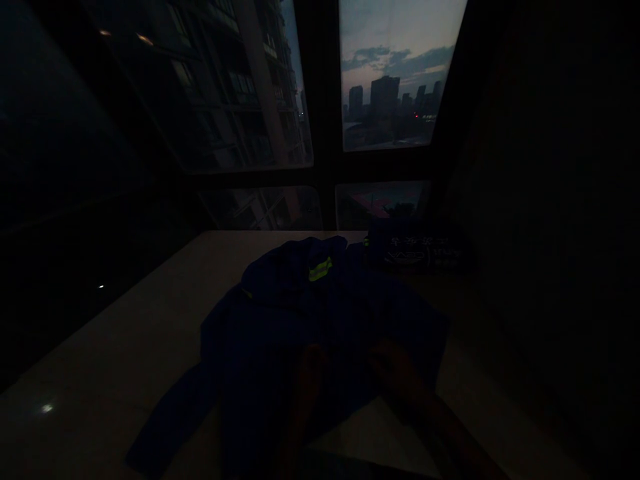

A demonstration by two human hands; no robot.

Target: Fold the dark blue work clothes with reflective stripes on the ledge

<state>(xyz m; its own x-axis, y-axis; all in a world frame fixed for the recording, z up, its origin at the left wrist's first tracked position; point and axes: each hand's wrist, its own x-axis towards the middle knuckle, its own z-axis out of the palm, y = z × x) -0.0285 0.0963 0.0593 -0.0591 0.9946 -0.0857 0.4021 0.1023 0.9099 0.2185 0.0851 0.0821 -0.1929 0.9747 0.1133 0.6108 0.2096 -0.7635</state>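
A dark blue jacket (280, 320) with a yellow-green reflective strip (321, 269) lies spread over a pale surface, one sleeve reaching toward the lower left. Over the jacket's lower middle, my left hand (311, 367) has its fingers curled in on the cloth. My right hand (393, 363) is a little to the right, its fingers bent together and pointing left, also at the cloth. Both appear to pinch the jacket, though deep shadow hides the fingertips. The two hands are apart from each other.
Behind the jacket at the right sits a dark folded bundle (420, 250) with pale printed lettering. The pale tabletop (120, 353) runs up to a framed window (325, 100). A dark wall stands at the right. Light is very low.
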